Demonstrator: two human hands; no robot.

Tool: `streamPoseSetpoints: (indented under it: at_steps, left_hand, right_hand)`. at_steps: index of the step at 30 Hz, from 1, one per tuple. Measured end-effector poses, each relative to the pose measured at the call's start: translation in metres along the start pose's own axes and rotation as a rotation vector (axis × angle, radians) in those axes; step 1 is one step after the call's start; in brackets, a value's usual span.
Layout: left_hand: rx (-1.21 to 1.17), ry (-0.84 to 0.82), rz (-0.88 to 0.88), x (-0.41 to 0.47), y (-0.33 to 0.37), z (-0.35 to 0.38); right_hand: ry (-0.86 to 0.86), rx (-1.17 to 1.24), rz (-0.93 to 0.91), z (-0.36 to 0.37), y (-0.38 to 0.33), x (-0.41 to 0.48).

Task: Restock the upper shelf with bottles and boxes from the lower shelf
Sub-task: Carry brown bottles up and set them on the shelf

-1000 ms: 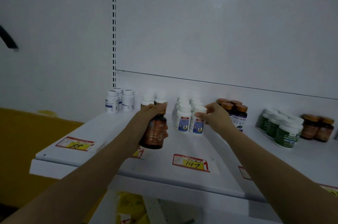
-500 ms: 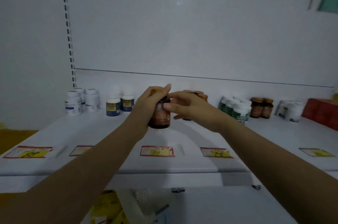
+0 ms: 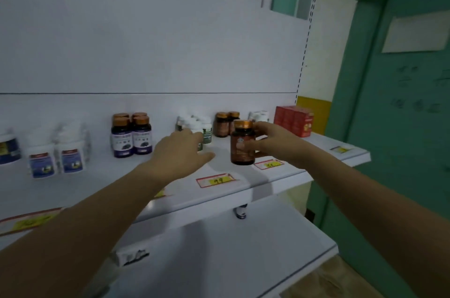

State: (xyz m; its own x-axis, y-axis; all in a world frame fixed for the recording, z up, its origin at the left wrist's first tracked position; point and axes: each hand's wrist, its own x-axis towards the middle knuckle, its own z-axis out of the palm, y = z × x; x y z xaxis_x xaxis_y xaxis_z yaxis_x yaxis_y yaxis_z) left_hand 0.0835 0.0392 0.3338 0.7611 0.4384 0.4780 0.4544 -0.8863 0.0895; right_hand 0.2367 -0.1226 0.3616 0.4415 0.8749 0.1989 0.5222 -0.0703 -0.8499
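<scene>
One amber bottle [image 3: 242, 143] upright, cap up

Head camera faces the upper shelf [image 3: 243, 190] closely, tilted downward.

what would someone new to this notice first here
First the amber bottle with its gold cap, held upright by the right hand over the upper shelf, near the middle of the view. Next the left hand, spread open just left of it, and the bright red boxes at the shelf's right end.
</scene>
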Motion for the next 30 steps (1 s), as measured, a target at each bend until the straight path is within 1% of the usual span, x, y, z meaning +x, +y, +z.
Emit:
streamPoseSetpoints:
  at_steps: [1,3,8,12,18,21,26,30]
  left_hand:
    - [0.091,-0.015,-0.012,0.006,0.01,0.007]
    - [0.165,-0.049,-0.08,0.018,0.027,0.017]
    - [0.142,-0.14,-0.279,0.038,0.072,0.047]
    - [0.144,-0.141,-0.323,0.043,0.1,0.059]
    - [0.21,-0.173,-0.395,0.067,0.107,0.069]
    - [0.242,-0.171,-0.403,0.083,0.103,0.08]
    - [0.229,-0.178,-0.418,0.103,0.097,0.1]
    - [0.238,-0.173,-0.438,0.113,0.092,0.111]
  right_hand:
    - [0.022,-0.016,0.007,-0.019,0.012,0.0]
    - [0.044,-0.048,0.018,-0.049,0.033,0.004]
    - [0.004,-0.027,0.019,-0.107,0.077,0.022]
    - [-0.064,0.006,0.007,-0.131,0.101,0.043]
    - [-0.126,0.065,-0.032,-0.132,0.123,0.089]
    - [-0.118,-0.02,-0.04,-0.122,0.129,0.117]
    - [-0.105,-0.072,-0.027,-0.099,0.141,0.163]
    - [-0.116,-0.161,-0.059,-0.081,0.147,0.196]
